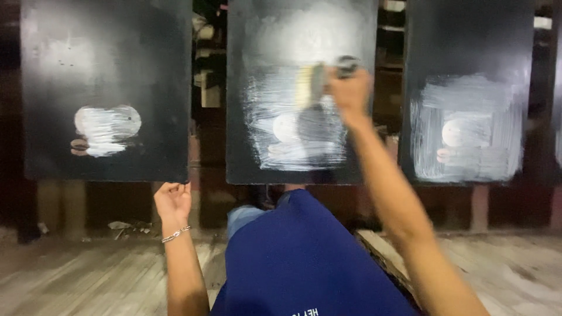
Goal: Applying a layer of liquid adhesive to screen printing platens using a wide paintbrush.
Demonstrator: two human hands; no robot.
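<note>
Brush point(316, 82) on middle black board point(301, 35) | right hand point(350, 93) clamped | left hand point(171, 200) loosely curled, empty

Right hand point(350, 93) presses brush point(313, 82) to middle black panel point(301, 35) — left hand point(171, 200) hangs loosely curled.

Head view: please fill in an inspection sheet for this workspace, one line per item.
Surface: pale wooden plank floor, streaked and dusty.
Job's things: middle black panel, upright, partly covered in white strokes; a blurred brush against it.
Clutter: left black panel with a small white patch; right black panel with a larger white square; scraps on the floor by the wall.
Grippers: right hand raised, closed on the brush; left hand loosely curled at the left panel's bottom edge, bracelet on the wrist; whether it touches is unclear.
Cables: nothing seen.
Surroundings: dim shelving behind the panels, contents indistinct.
</note>
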